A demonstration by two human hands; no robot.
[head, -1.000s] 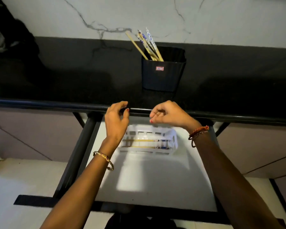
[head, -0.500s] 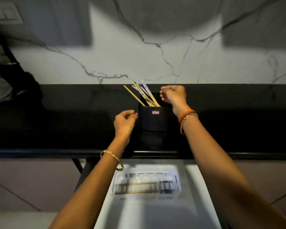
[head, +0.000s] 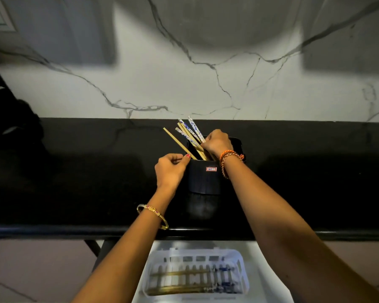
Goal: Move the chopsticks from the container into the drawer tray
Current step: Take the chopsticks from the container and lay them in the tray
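My right hand (head: 214, 142) is curled over the mouth of the container (head: 204, 178), fingers closed among the chopsticks (head: 189, 134) near their lower ends; I cannot tell how many it actually pinches. My left hand (head: 170, 169) sits against the container's left upper rim, fingers bent inward in a narrow pinch, thumb tip touching the rim; whether it holds anything I cannot tell.

The container is a dark cup with a small red-and-white label on its front, standing upright at center frame on the black countertop (head: 74, 182). The chopsticks lean toward the upper left out of it: some plain wood, some white with blue pattern.

An orange and metal bracelet (head: 227, 159) wraps the right wrist. A gold bangle (head: 153, 214) circles the left wrist.

At the bottom center of the frame, below the countertop's front edge, the open drawer (head: 271, 270) carries a white slotted tray (head: 241, 278). Two chopsticks (head: 184, 287) already lie lengthwise in it, patterned ends to the right.

A white marble wall (head: 184, 84) with grey veins fills the upper frame.
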